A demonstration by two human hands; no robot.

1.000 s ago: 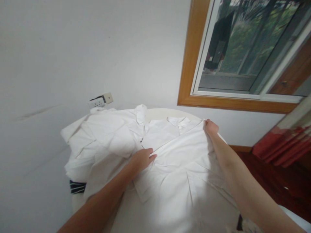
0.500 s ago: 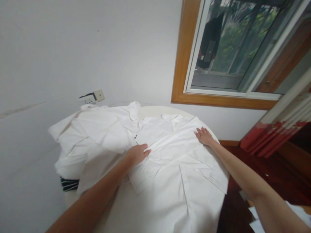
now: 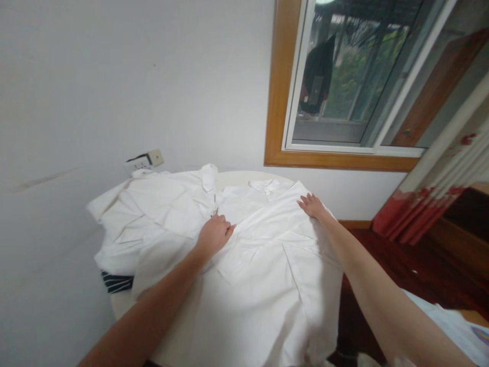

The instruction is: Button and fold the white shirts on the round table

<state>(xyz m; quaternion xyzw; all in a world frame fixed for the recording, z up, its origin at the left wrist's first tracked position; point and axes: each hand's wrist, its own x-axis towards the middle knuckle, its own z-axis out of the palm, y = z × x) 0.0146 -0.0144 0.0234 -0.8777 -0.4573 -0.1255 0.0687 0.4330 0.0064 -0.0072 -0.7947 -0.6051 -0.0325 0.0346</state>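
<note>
A white collared shirt lies spread over a round white table, its lower part hanging toward me and its collar at the far side. My left hand is closed on the shirt's fabric near its left edge, fingers curled and thumb pointing right. Palm down, my right hand rests on the shirt's far right part with fingers spread. Left of the shirt, a heap of white garments sits close to my left hand. Under the left wrist and palm, part of the cloth is hidden.
Striped dark cloth pokes out beneath the heap. The table's rim stands near the wall, below a socket and a wood-framed window. A red and cream curtain hangs at right. Pale papers or cloth appear lower right.
The left fingers have curled in more on the shirt. My right hand stays flat on the cloth, a little further left in view. The shirt's right corner no longer sticks out; the view has shifted slightly.
</note>
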